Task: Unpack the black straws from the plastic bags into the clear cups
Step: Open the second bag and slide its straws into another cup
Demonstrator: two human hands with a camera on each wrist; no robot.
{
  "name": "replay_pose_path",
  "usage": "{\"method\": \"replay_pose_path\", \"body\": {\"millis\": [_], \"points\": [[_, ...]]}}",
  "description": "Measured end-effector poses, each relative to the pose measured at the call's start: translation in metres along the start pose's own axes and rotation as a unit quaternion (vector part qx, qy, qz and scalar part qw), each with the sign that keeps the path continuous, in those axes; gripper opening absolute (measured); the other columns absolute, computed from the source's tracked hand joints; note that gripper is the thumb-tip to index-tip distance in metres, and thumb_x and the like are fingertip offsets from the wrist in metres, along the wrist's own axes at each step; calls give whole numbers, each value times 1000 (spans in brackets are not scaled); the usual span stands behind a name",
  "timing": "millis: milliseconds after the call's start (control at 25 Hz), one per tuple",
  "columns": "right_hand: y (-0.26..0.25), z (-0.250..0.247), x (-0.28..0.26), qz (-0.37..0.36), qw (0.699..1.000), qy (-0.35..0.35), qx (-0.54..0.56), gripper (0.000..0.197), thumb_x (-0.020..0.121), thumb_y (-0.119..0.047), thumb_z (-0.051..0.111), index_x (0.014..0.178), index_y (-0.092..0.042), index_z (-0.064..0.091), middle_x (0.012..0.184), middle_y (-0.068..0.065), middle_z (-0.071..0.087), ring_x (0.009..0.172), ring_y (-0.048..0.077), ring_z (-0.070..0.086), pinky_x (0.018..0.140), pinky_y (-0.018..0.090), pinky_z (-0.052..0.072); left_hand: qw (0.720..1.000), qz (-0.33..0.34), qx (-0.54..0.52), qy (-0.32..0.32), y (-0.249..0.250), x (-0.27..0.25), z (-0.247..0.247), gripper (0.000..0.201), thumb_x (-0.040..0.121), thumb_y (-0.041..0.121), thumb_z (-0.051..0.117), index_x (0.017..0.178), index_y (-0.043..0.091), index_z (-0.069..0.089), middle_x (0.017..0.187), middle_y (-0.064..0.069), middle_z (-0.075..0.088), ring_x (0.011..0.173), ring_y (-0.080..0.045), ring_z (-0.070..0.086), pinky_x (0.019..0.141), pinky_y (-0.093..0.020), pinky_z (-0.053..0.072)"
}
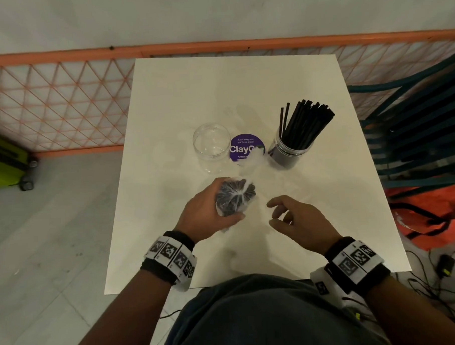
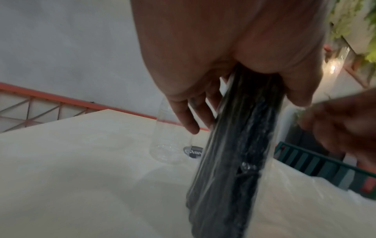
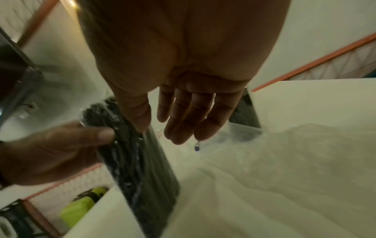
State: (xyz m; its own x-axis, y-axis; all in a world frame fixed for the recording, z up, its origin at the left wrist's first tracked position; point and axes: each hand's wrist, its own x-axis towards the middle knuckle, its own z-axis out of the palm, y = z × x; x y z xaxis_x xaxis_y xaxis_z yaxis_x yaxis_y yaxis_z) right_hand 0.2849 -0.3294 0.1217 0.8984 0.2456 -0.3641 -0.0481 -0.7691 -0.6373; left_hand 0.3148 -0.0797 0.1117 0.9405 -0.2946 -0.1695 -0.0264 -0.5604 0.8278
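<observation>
Left hand [image 1: 206, 211] is gripping a plastic bag of black straws [image 1: 235, 200], fingers and thumb curled round it, standing it upright over the near middle of the white worktop [image 1: 171, 101]. Right hand [image 1: 299, 221] is hovering just beside the bag, holding nothing, fingers loosely bent and relaxed.

The head view is only showing the bag end-on, so you're mostly seeing the straw tips and the bunched plastic top. The left wrist view is showing the bag's full length [image 2: 234, 153] running down toward the worktop, and the right wrist view is catching the left thumb [image 3: 89, 135] pressing on the bag's side while the right fingers [image 3: 189, 116] are hanging open near it.

Count: two clear cups. The left cup [image 1: 211, 147] is sitting empty, the right cup [image 1: 289, 150] is holding a bunch of loose black straws [image 1: 306, 122] leaning to the right. One purple round sticker [image 1: 242, 147] is lying between the cups. One bag in hand.
</observation>
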Motion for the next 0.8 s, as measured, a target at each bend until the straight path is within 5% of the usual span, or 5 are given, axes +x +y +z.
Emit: {"method": "replay_pose_path", "body": {"millis": [200,400,560,680,800], "points": [[-59,-16,17,-59,992,72,90,62,68,-70,62,115,-31,49,84,-10,62,62,7,56,58,21,47,999,0,-35,16,-1,-6,15,69,70,38,87,128,30,50,119,11,67,102,-7,64,83,-23,49],[-92,-36,31,-147,980,116,62,19,86,-41,69,96,-26,63,72,-15,62,61,3,58,59,16,43,998,-35,-23,38,2,-13,14,85,64,48,88,134,34,42,126,14,62,106,-6,59,83,-22,46],[-107,-53,40,-182,975,120,35,17,87,-34,70,96,-19,68,69,-21,62,63,-3,60,62,10,42,998,-16,20,63,-3,-20,5,98,59,77,74,140,39,36,135,12,59,118,-12,59,98,-40,49],[-116,-62,37,-194,969,142,55,11,86,-36,71,86,-26,66,62,-19,60,57,2,55,59,13,41,985,-1,93,143,-6,-32,-3,92,58,91,54,132,35,50,102,9,64,95,-17,59,88,-44,46],[-122,-61,29,-201,973,100,59,18,86,-35,71,82,-18,68,60,-10,60,53,5,51,56,16,39,967,51,-1,248,-10,-42,-9,77,72,88,44,99,17,58,82,4,53,78,-23,52,73,-45,44]]}}
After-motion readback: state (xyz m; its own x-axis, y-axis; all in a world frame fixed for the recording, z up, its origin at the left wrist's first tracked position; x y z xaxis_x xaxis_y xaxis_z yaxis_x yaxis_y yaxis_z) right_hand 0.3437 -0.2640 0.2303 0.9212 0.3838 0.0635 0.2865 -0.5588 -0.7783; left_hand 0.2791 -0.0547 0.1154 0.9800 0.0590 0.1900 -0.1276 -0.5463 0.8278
